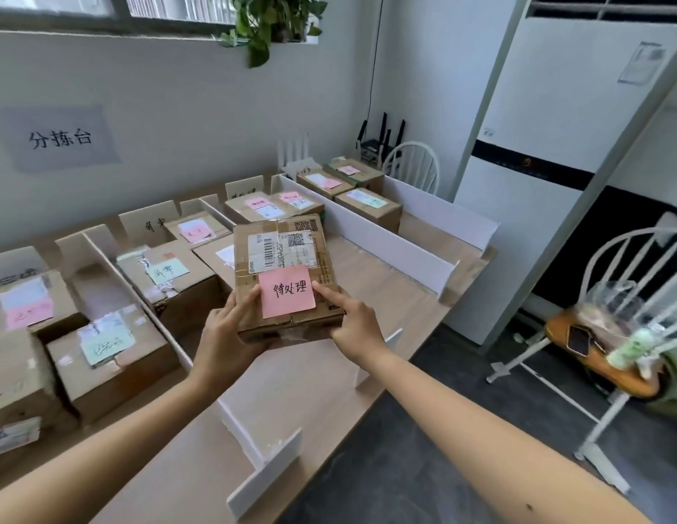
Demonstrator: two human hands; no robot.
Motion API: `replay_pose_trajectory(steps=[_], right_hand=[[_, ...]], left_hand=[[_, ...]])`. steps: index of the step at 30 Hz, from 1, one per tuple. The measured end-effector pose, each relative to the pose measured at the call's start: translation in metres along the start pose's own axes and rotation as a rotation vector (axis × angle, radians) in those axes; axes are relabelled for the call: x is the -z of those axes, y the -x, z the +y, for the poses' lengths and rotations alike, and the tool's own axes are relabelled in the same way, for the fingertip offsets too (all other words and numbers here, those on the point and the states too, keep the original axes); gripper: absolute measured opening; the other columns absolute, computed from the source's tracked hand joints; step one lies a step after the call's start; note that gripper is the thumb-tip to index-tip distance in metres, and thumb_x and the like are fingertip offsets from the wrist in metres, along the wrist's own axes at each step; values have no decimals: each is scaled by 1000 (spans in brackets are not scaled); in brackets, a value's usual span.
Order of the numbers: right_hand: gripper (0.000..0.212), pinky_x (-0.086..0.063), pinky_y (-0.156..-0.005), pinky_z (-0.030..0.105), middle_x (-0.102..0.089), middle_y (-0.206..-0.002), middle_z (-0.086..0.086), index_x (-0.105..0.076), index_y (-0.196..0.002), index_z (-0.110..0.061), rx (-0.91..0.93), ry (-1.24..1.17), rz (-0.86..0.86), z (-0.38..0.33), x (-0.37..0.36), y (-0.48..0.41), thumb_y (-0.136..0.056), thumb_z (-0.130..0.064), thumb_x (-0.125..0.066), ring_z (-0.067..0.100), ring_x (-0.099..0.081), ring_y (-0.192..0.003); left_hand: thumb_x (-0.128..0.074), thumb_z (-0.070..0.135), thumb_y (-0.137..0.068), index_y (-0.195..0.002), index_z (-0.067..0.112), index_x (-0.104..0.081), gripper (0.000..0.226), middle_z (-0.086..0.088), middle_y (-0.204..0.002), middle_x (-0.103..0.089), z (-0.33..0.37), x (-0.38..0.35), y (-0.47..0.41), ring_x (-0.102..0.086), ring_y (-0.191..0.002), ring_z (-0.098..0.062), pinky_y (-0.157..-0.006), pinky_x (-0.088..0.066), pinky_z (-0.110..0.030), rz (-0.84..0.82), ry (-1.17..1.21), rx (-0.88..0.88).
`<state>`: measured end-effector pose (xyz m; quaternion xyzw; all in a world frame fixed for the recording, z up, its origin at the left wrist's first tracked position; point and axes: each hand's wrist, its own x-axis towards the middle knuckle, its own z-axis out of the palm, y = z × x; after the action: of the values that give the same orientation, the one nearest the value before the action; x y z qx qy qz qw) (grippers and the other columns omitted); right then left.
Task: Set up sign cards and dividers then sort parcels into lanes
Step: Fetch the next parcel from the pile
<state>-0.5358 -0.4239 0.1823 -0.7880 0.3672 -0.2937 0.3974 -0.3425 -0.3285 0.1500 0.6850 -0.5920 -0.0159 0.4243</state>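
Observation:
I hold a flat cardboard parcel (288, 270) above the wooden table (371, 281), over the third lane from the left. It bears a white shipping label and a pink note (287, 291) with handwriting. My left hand (231, 327) grips its near left corner, thumb on top. My right hand (354, 323) grips the near right corner, with the index finger pressed beside the pink note. White dividers (371, 230) split the table into lanes, and folded sign cards (149, 221) stand at the lanes' far ends.
Several labelled parcels lie in the lanes: large boxes (110, 357) at left, smaller ones (367, 208) at far right. A white chair (416, 164) stands behind the table. Another chair (613, 334) with bagged items stands at right, beside a tall air conditioner (548, 145).

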Motion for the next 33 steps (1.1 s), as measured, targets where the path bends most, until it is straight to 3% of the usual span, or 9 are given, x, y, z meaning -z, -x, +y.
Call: replay_pose_trajectory(steps=[2, 6, 10, 14, 20, 24, 26, 30, 33], right_hand=[[73, -33, -104, 8, -53, -137, -10, -54, -135, -28, -12, -4, 0, 12, 13, -10, -77, 17, -56, 11, -49, -125], [75, -33, -100, 4, -53, -134, -16, -56, -133, -30, -29, -24, -17, 35, 40, -34, -75, 19, -52, 10, -51, -124], [75, -31, -99, 1, -52, -124, -23, -56, -132, -30, -25, -16, -32, 54, 70, -60, -76, 20, -51, 5, -51, -119], [74, -33, -103, 7, -54, -135, -12, -56, -133, -30, 9, 17, -50, 81, 108, -92, -77, 18, -52, 10, -51, -124], [73, -34, -107, 16, -51, -142, -5, -55, -134, -29, 44, 56, -115, 129, 171, -139, -78, 17, -55, 14, -45, -132], [74, -33, -101, 5, -53, -138, -8, -57, -134, -25, 64, 55, -180, 155, 215, -166, -75, 19, -52, 9, -48, -127], [74, -30, -96, -2, -53, -132, -12, -57, -133, -23, 74, 45, -201, 164, 234, -177, -74, 21, -49, 2, -46, -121], [77, -29, -98, -2, -55, -133, -10, -59, -132, -22, 114, 15, -227, 182, 252, -195, -69, 22, -46, -3, -44, -118], [77, -29, -96, -3, -56, -131, -11, -59, -132, -22, 112, -1, -237, 194, 258, -204, -69, 22, -47, -5, -44, -116]], left_hand=[[-88, 23, -63, -139, 17, -46, 87, -8, -141, -47, 4, -16, -12, -57, -98, -37, -89, -44, -42, -11, -7, -10], [-87, 15, -62, -139, 14, -45, 87, -6, -139, -50, 16, -45, -35, -55, -100, -35, -87, -38, -34, 11, -20, 40], [-87, 14, -62, -139, 15, -45, 88, -5, -138, -51, 27, -74, -64, -55, -107, -35, -88, -40, -34, 11, 0, 50], [-86, 16, -63, -141, 17, -43, 89, -8, -139, -51, 43, -113, -93, -54, -104, -33, -87, -42, -38, 29, -3, 78], [-86, 15, -64, -139, 16, -45, 85, 4, -136, -47, 75, -180, -133, -54, -107, -30, -89, -40, -34, 85, 7, 132], [-86, 15, -65, -139, 20, -45, 85, -2, -139, -47, 94, -220, -155, -54, -113, -30, -95, -47, -47, 91, 53, 157], [-85, 15, -65, -139, 21, -44, 85, -7, -141, -47, 105, -237, -165, -52, -116, -29, -98, -46, -46, 110, 54, 180], [-84, 11, -66, -139, 17, -45, 83, 3, -138, -45, 121, -258, -181, -49, -114, -20, -98, -42, -36, 144, 37, 197], [-84, 11, -67, -140, 21, -44, 83, -4, -141, -47, 118, -270, -186, -53, -114, -25, -99, -45, -43, 117, 20, 235]])
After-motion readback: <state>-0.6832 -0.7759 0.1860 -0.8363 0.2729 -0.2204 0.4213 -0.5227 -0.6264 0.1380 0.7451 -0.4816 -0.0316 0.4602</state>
